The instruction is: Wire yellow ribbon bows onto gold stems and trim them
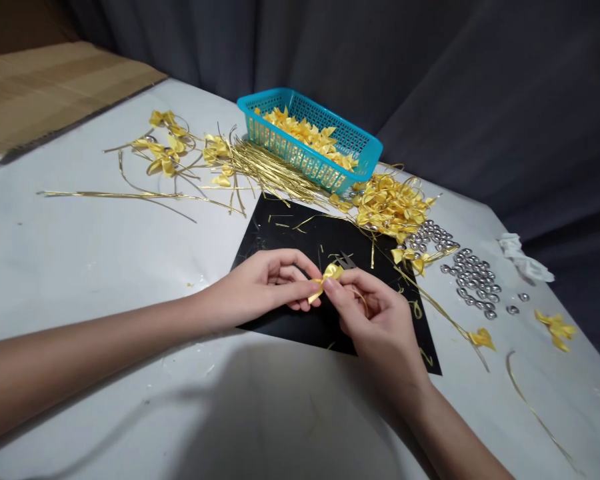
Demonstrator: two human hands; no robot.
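Note:
Between my two hands, above a black sheet (290, 320), is a small yellow ribbon bow (332, 272). My left hand (280, 280) pinches its left end between thumb and forefinger. The thumb and fingers of my right hand (373, 307) close on its right side. A thin gold strand shows by the right palm; I cannot tell if it is tied to the bow. Pointed metal tips, perhaps of scissors (347, 261), stick out behind my right hand, and the rest of that tool is hidden. Short gold scraps lie scattered over the sheet.
A turquoise basket (370, 143) of yellow bows stands at the back, with gold cords (275, 173) before it. To its right are a heap of yellow bows (393, 207) and silver teardrop pieces (475, 277). Cardboard (55, 87) lies back left; a crumpled white tissue (523, 257) lies right.

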